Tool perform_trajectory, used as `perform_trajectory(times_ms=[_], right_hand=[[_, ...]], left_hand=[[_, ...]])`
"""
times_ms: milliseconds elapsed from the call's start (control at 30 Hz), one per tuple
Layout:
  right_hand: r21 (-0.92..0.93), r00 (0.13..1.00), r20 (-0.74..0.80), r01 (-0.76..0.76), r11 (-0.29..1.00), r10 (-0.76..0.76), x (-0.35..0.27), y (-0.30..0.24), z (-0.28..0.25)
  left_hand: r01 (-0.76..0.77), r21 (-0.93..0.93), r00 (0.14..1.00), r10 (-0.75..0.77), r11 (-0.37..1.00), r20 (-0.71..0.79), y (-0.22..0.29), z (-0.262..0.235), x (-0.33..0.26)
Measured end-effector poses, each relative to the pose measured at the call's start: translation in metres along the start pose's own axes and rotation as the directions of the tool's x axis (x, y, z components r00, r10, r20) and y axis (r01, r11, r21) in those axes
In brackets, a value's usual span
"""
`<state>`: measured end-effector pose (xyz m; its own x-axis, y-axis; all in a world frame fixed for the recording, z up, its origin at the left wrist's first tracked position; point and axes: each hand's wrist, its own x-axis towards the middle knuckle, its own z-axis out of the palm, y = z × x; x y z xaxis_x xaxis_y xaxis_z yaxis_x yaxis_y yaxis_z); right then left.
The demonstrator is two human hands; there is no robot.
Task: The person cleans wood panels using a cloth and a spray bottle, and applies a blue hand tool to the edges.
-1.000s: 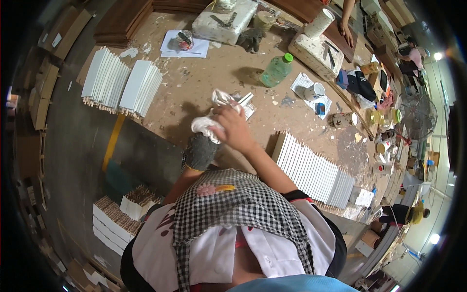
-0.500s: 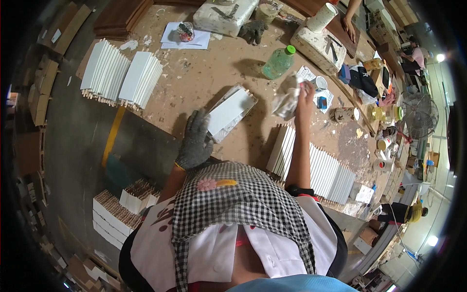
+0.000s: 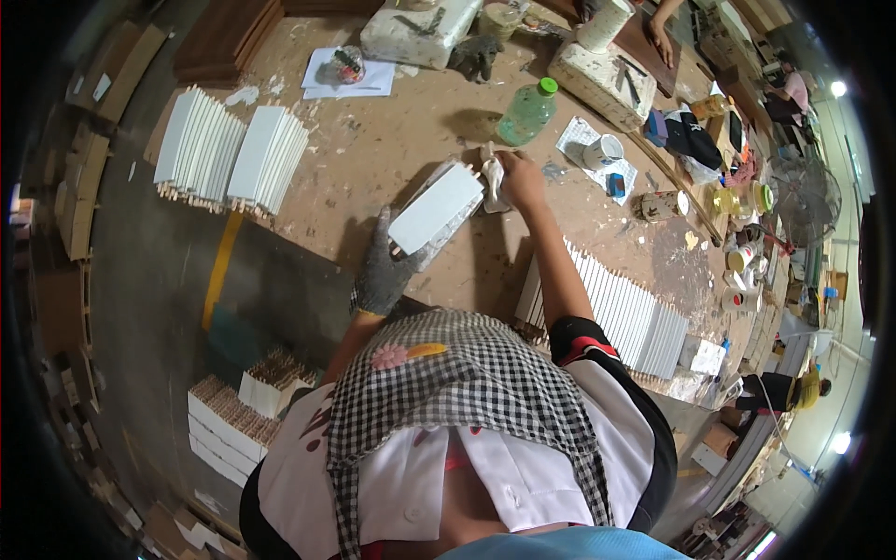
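Observation:
My left hand (image 3: 385,271), in a grey knit glove, grips the near end of a white rectangular board (image 3: 437,207) with small wooden pegs at its ends. The board lies slanted over a paint-smeared block (image 3: 455,226), which shows only along its edge. At the board's far end, my bare right hand (image 3: 523,180) is closed around a crumpled white cloth (image 3: 495,181). The cloth is right beside the board's pegged end; whether they touch is hard to tell. Just beyond stands a green-tinted plastic bottle (image 3: 527,114) with a bright green cap.
White boards stand in rows at the left (image 3: 271,154) and under my right forearm (image 3: 616,303). A white cup (image 3: 604,151) and a blue block (image 3: 615,185) sit on paper to the right. Another person's hand (image 3: 661,42) rests on a brown panel at the far right.
My right hand has brought the cloth leftward to the board's far end. My left hand has shifted onto the board's near end, and the board has turned slightly.

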<state>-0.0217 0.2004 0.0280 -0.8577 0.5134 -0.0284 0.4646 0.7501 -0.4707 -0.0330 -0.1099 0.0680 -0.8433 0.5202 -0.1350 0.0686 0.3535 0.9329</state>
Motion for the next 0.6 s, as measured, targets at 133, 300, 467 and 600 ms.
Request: perform_trajectory(times_ms=[133,300,467,600], right_hand=[[0.476,0.969,0.247,-0.117,0.872,-0.005,-0.015,0.035,-0.029],[0.031,0.879,-0.402,-0.269,0.963,0.258,-0.019,0.150,-0.066],[-0.198,0.711,-0.654,-0.490,0.849,0.258,-0.019,0.203,-0.058],[-0.225,0.823,-0.488,-0.441,0.869,0.292,-0.024,0.246,-0.057]], left_hand=[[0.057,-0.308,0.997,-0.068,0.950,-0.024,-0.027,-0.008,-0.004],[-0.032,-0.292,0.995,0.004,0.956,-0.097,-0.021,-0.032,0.005],[0.051,-0.452,0.976,-0.141,0.890,-0.166,-0.020,-0.024,0.029],[0.184,-0.373,0.960,-0.247,0.909,-0.130,0.002,-0.019,0.045]])
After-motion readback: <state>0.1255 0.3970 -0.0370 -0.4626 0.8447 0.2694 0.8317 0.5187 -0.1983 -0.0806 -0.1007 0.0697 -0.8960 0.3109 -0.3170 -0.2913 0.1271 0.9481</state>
